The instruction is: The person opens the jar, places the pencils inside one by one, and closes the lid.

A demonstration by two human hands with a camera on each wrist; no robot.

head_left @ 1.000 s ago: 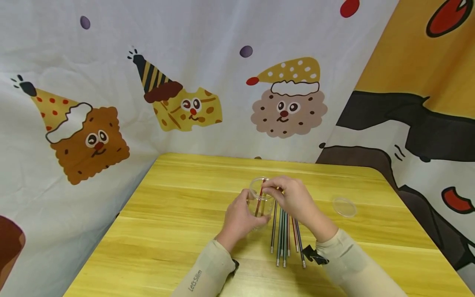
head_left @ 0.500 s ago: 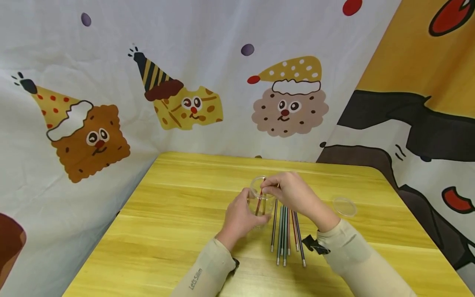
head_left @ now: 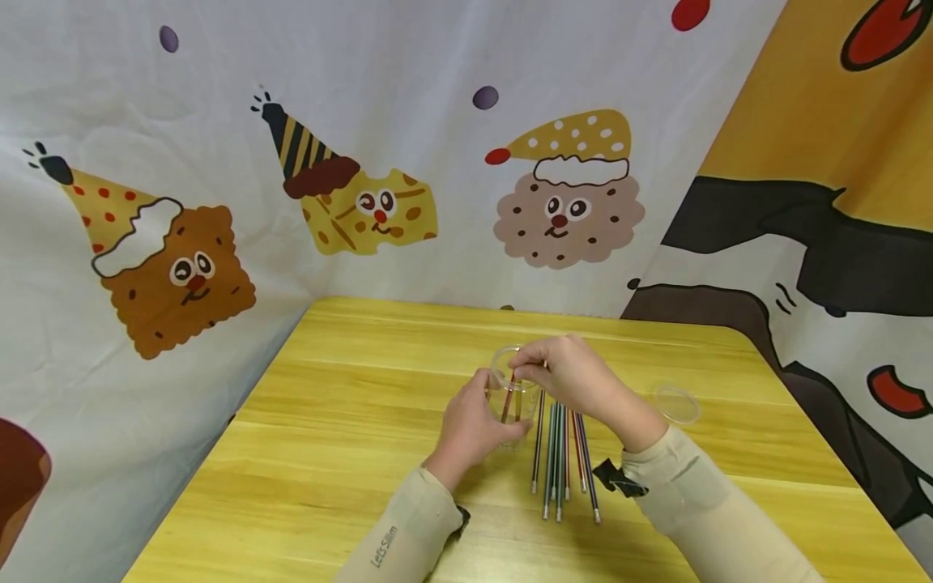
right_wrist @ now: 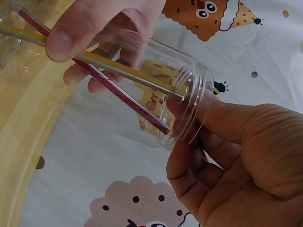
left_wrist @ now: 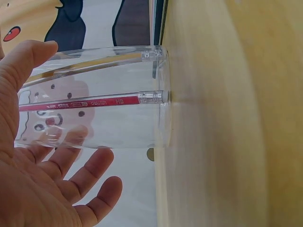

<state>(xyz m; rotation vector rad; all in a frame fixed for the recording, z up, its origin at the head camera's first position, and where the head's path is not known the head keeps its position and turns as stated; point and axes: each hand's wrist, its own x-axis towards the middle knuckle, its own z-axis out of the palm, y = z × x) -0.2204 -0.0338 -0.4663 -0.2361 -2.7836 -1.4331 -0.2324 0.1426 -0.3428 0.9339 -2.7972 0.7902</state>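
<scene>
My left hand [head_left: 475, 423] grips a clear plastic jar [left_wrist: 128, 127], thumb on one side and fingers on the other. The jar's base is at the wooden table top. Inside lean a red pencil [left_wrist: 85, 103] and a yellow pencil [left_wrist: 94, 64], their eraser ends at the bottom. My right hand [head_left: 576, 379] is at the jar's mouth, fingertips just inside the rim. Thumb and index finger pinch the upper end of the yellow pencil [right_wrist: 137, 73]. The upper end of the red pencil [right_wrist: 137, 109] lies close to these fingertips.
Several pencils [head_left: 557, 461] lie spread on the wooden table [head_left: 328, 453], just right of the jar and partly under my right forearm. A clear round lid [head_left: 676, 404] lies farther right. Behind the table hangs a printed cloth [head_left: 408, 105].
My right fingertips have shifted slightly left over the jar's mouth. The red pencil's top, earlier seen above them, no longer shows there. The left hand and jar stay in place.
</scene>
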